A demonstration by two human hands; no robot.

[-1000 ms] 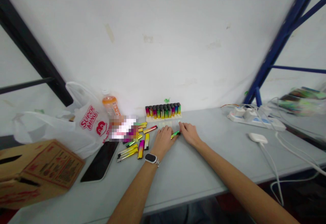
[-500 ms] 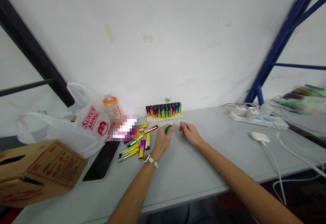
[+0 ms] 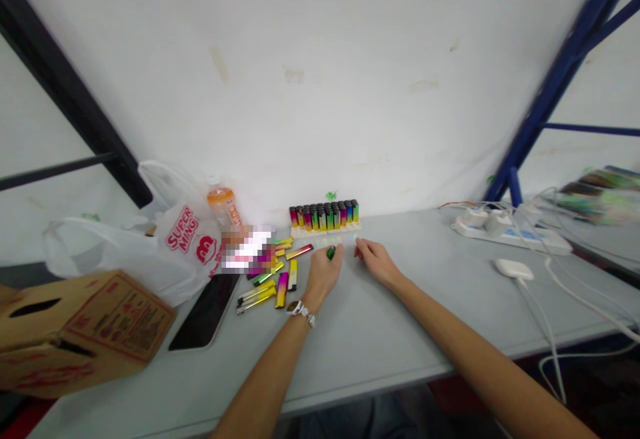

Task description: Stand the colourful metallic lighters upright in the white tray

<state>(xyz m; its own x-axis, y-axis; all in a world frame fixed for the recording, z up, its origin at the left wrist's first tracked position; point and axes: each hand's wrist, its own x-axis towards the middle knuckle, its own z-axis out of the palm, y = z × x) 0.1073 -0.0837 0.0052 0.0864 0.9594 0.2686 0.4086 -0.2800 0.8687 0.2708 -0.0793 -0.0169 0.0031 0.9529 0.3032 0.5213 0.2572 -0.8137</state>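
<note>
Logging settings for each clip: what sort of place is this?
Probably a small packing or assembly workbench: a tray of upright lighters by the wall, loose lighters on the grey table, blue metal racking.

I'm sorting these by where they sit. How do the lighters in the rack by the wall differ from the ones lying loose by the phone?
The lighters in the rack stand upright in a tight row; the loose lighters lie flat, scattered at mixed angles. The racked ones sit against the wall, the loose ones nearer the phone and left hand. Both share bright rainbow colouring.
</note>
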